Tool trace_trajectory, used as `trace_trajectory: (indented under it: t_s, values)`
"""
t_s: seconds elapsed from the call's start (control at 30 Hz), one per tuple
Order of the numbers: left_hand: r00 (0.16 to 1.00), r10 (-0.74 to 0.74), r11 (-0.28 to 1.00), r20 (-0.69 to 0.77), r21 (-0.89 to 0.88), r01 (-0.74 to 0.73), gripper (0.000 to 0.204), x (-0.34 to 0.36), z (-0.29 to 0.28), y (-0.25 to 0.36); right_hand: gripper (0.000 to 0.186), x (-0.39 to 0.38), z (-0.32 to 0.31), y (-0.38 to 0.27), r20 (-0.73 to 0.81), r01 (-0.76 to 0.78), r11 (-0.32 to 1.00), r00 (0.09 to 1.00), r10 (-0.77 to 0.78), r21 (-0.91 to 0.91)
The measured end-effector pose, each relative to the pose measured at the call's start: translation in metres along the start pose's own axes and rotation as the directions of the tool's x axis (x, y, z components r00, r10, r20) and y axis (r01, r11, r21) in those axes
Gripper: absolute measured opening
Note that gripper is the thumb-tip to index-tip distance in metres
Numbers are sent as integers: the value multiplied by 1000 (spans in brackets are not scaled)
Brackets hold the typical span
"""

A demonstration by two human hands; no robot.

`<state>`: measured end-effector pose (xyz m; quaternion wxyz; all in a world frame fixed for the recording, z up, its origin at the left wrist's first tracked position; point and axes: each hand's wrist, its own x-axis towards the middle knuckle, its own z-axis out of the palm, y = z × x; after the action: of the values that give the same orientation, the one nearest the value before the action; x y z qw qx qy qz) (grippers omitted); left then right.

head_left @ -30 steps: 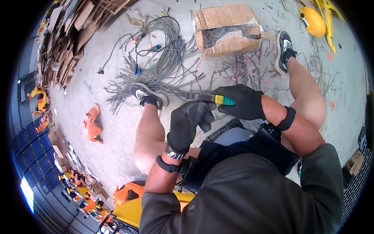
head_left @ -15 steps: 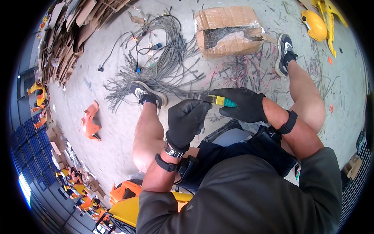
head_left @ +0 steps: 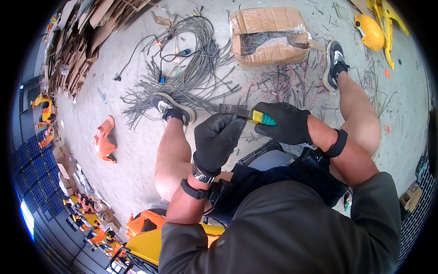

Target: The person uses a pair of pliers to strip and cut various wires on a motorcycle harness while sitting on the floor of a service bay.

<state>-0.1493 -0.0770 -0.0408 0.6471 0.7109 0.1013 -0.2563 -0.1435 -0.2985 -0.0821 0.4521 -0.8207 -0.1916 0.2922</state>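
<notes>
In my gloved right hand (head_left: pixel 283 123) is a hand tool (head_left: pixel 262 117) with a yellow and green grip, its dark metal head (head_left: pixel 232 109) pointing left. The fingers are closed round the grip. My gloved left hand (head_left: pixel 216 137) is closed just below the head, its fingertips against it; anything pinched there is hidden. Both hands are above the floor between my legs. Beyond them lie a heap of long grey cables (head_left: pixel 191 77) with blue connectors (head_left: pixel 184 53), and short grey and pink cable pieces (head_left: pixel 292 80).
A torn cardboard box (head_left: pixel 269 23) lies ahead, flattened cardboard (head_left: pixel 73 55) is piled at upper left, an orange moulded part (head_left: pixel 105 137) lies left, and yellow parts (head_left: pixel 370 32) at upper right. Orange and yellow items (head_left: pixel 98 226) crowd the lower left. My feet rest either side.
My left fingers have curled tighter beneath the tool's head and the hand has moved slightly down and left. My right hand stays closed on the grip, almost in place.
</notes>
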Motion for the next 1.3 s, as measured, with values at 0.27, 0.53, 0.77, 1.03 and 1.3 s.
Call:
trace_trajectory:
  t_s: [0.27,0.53,0.77,1.03,1.3]
  values:
    - [982,144,971,122,175,-164,14,4,2,-12,43,0,-5,-2,82,62,998,995,-60,-27]
    - [967,55,962,248,247,-119,15,14,4,-19,35,12,4,0,8,9,977,1000,-11,214]
    - [938,260,926,230,216,-309,17,20,1,-18,47,8,-4,-3,-166,216,889,973,-161,403]
    - [946,76,952,316,258,-163,21,26,-4,-39,39,11,2,8,-86,237,932,971,-222,273]
    - [886,113,980,449,96,-174,25,24,-6,-41,34,-6,-19,-17,-6,195,960,980,-198,201]
